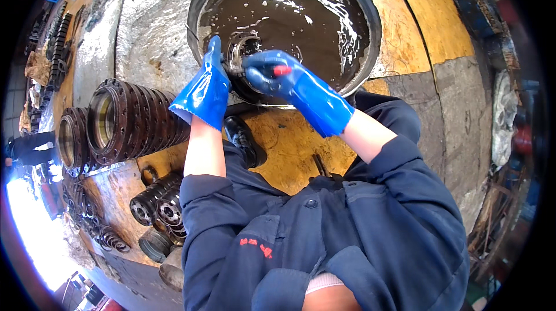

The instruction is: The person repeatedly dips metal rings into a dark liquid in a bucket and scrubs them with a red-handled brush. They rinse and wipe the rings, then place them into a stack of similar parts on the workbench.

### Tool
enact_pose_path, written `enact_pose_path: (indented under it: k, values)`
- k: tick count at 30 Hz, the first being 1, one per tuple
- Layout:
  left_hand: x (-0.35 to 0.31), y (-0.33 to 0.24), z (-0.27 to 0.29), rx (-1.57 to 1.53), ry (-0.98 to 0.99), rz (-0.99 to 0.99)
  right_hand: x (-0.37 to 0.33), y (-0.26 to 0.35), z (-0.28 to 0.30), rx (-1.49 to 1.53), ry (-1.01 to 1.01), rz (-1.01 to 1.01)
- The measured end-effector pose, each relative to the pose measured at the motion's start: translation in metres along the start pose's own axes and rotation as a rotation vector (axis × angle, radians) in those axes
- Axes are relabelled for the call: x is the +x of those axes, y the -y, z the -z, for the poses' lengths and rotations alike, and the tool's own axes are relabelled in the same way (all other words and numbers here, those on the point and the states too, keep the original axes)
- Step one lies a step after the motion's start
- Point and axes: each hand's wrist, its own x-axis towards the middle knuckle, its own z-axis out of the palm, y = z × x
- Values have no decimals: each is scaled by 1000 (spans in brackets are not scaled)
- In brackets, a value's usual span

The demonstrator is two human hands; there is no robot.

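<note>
Over the near left rim of a round basin (375, 33) of dark, murky liquid, my left hand (207, 82), in a blue rubber glove, grips a wet metal ring-shaped part (242, 46). The ring is tilted, and its lower side is hidden by my gloves. My right hand (272, 74), gloved the same way, is closed against the near right side of the ring. A small red piece (282, 70) shows at its fingers, perhaps a tool's handle; the rest of it is covered and slightly blurred.
To the left, stacks of rusty flanged rings (136, 117) lie on their sides. Nearer stand dark hub-like parts (156, 201) and metal cylinders (155, 244). My black shoe (242, 140) is just below the basin, on a yellow, stained floor (278, 166). Scrap metal (492, 207) lines the right edge.
</note>
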Motion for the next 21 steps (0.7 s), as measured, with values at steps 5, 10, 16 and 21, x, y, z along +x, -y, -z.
enact_pose_path:
  k: [5,10,16,21]
  values:
    - [5,-2,-2,2,-40,-76,-45,-12,13,-239,134,124]
    - [0,0,-6,51,-77,-132,-37,-30,25,-259,316,-48]
    - [-4,-5,-11,86,-75,-14,-30,-31,54,-545,426,-184]
    - [0,-5,4,56,33,-12,-19,-8,65,-3,116,-299]
